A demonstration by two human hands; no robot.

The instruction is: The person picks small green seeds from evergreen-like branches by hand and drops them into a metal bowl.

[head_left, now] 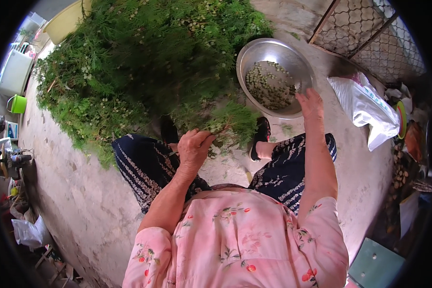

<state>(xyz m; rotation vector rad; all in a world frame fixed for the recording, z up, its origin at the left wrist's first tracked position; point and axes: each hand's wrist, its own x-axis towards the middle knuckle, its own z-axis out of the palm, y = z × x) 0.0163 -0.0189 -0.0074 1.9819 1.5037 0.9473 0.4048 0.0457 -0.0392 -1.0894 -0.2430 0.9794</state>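
Watching through the head view, I have the bare left hand point(194, 146) clamped on the stem end of a feathery green sprig point(239, 121), its leaves fanning rightward, between the knees and just short of the round silver metal basin point(295, 56). Bare right hand point(311, 103) is well apart from the left, at the basin's near right rim, fingers over the inside; I can't tell if they touch metal or pinch anything. Small round green fruits point(269, 81) lie loose across the basin's bottom. Big heap of feathery green branches point(101, 72) sits left of the basin, on the pale grey concrete floor point(77, 201). I see navy patterned trousers point(141, 165), knees wide. Right side: crumpled white plastic sack point(362, 98). Far left: small lime-green bucket point(18, 104)
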